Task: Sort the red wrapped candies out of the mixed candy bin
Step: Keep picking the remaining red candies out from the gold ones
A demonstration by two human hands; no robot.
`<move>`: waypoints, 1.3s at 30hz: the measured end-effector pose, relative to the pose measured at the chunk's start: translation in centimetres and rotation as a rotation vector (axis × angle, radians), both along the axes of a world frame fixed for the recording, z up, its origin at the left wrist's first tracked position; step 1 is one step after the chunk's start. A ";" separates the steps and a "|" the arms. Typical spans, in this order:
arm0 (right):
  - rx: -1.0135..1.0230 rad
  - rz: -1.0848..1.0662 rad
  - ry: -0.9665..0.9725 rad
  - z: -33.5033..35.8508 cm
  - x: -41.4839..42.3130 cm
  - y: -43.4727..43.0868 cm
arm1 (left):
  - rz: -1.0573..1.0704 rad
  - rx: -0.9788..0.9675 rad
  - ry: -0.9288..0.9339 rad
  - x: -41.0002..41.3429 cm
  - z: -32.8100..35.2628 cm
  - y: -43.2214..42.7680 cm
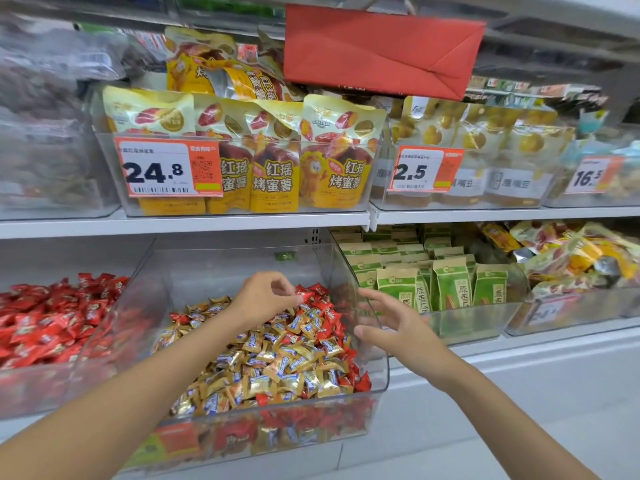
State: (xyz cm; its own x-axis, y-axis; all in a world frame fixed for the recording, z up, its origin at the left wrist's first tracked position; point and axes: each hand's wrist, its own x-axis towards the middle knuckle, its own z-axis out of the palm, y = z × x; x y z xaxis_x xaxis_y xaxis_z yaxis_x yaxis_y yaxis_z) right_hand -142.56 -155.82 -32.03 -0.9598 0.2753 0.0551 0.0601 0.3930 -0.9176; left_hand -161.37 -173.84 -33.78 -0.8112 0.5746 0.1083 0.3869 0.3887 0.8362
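Note:
A clear plastic mixed candy bin (382, 372) on the lower shelf holds a heap of gold wrapped candies (277, 362) with red wrapped candies (323, 306) piled at its back right. My left hand (266, 299) reaches into the bin and pinches one red wrapped candy (304, 293) between thumb and fingertips, just above the heap. My right hand (394, 323) hovers at the bin's right wall with fingers spread, holding nothing. To the left, a second clear bin (41, 386) is filled with red wrapped candies (52, 320) only.
To the right of the mixed bin stands a bin of green snack packets (450, 282). The upper shelf (187, 225) carries bins of yellow sweet potato bags (270, 161) with orange price tags (169, 168). A red sign (377, 50) hangs overhead.

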 end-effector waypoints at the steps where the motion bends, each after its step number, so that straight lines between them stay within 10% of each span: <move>1: 0.001 0.001 0.000 0.0 0.0 0.0 | -0.040 0.043 -0.040 0.4 0.3 0.6; 9: 0.007 0.003 0.000 -0.1 -0.2 0.2 | -0.409 -0.634 0.215 2.6 -2.2 6.0; 23: 0.102 -0.012 -0.027 0.6 -0.4 -0.4 | -0.127 -0.189 0.053 0.0 0.2 -6.2; 29: 0.343 -0.140 0.239 4.0 -2.5 -4.7 | 0.081 0.022 0.089 2.2 1.2 -9.6; 39: 0.725 0.189 -0.368 -1.9 -11.2 -7.7 | -0.012 -0.072 0.049 2.7 0.5 -10.5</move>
State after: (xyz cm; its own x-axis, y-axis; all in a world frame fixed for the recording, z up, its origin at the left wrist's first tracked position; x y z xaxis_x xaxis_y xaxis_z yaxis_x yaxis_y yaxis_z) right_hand -153.79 -163.49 -33.97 -0.9777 0.1249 -0.1690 0.1801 0.9124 -0.3676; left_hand -158.68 -184.36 -33.26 -0.7992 0.5916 0.1060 0.4318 0.4424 0.7860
